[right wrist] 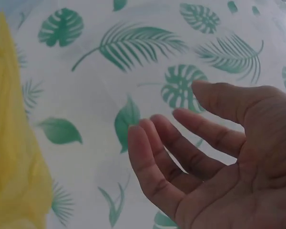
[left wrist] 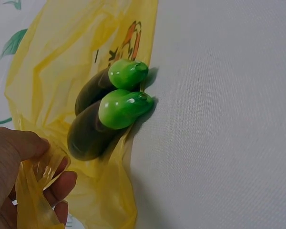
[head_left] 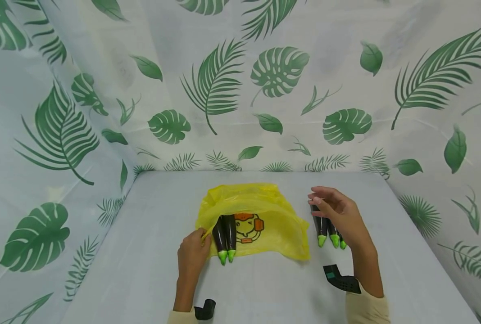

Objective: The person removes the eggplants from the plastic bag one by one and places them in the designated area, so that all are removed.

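Note:
A yellow plastic bag (head_left: 277,229) with a printed cartoon lies in the middle of the table, its mouth facing the person. My left hand (head_left: 193,249) pinches the left edge of the bag's mouth between thumb and fingers, as the left wrist view shows. Two dark eggplants (head_left: 225,231) with green ends lie side by side at the mouth, green ends sticking out toward me. On the right, my right hand (head_left: 339,213) is raised with loosely bent fingers and holds nothing. Below and behind it lie several more eggplants (head_left: 321,229), partly hidden by the hand.
The white table (head_left: 151,270) meets leaf-patterned cloth walls (head_left: 224,148) at its back and sides. A black wrist camera (head_left: 342,280) sits at the right wrist, another (head_left: 205,309) at the left.

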